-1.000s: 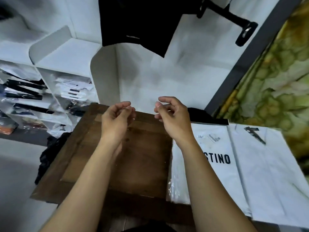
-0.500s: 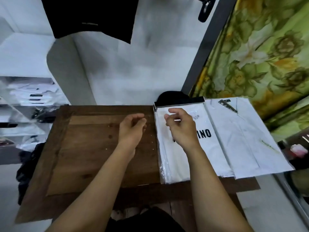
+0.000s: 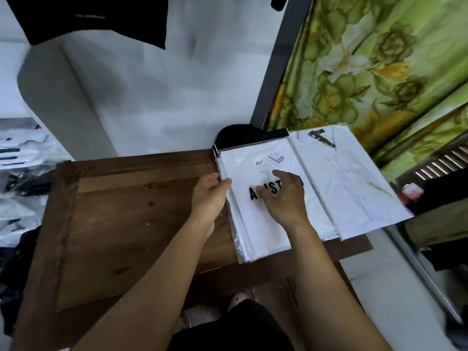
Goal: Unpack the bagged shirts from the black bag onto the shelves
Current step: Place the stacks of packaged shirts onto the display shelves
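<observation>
A stack of white bagged shirts with black lettering lies on the right part of a brown wooden table. My left hand touches the stack's left edge, thumb on top of the uppermost bag. My right hand rests spread on the top bag, covering part of the lettering. A second pile of white bagged shirts lies beside it to the right. Crumpled black plastic, possibly the black bag, hangs at the table's left side. White shelves with bagged shirts stand at far left.
A black garment hangs above against the white wall. A dark folded item sits behind the shirt stack. A green floral curtain fills the right side. My foot shows below the table edge.
The view swung right from the shelves to the shirt piles. Both hands moved from mid-air over the table to the lettered stack, left hand at its edge, right hand on top.
</observation>
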